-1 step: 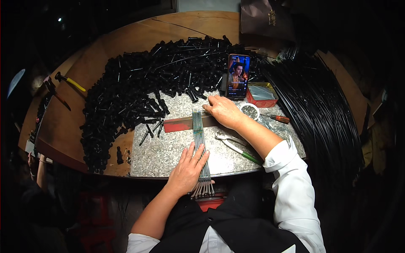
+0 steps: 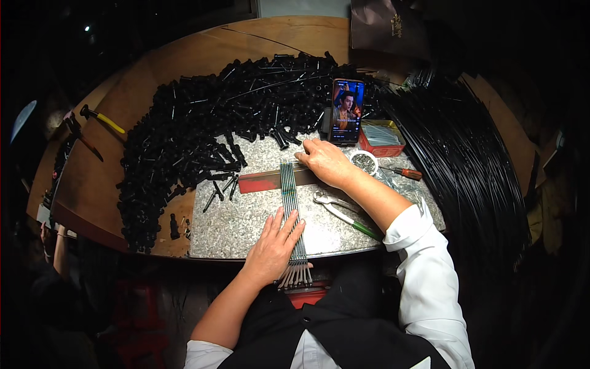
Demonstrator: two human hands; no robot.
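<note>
A flat row of thin metal rods (image 2: pixel 289 198) runs from the granite-like slab (image 2: pixel 224 230) out past its front edge, where the rod ends fan apart. My left hand (image 2: pixel 269 251) grips the row near that edge, fingers laid over the top and a fingertip showing from beneath on the right. Under the far part of the rods lies a red and dark bar (image 2: pixel 261 182), crosswise. My right hand (image 2: pixel 326 162) is over the bar's right end, beside the far rod tips. Its fingers are bent and drawn together; what they pinch, if anything, is hidden.
Black plastic pieces (image 2: pixel 184 123) heap along the back and left. A phone (image 2: pixel 346 114) stands behind my right hand, near a red tin (image 2: pixel 382 149) and a white cup (image 2: pixel 375 165). Pliers (image 2: pixel 350 215) and a screwdriver (image 2: pixel 409 173) lie right, before long black rods (image 2: pixel 467 160).
</note>
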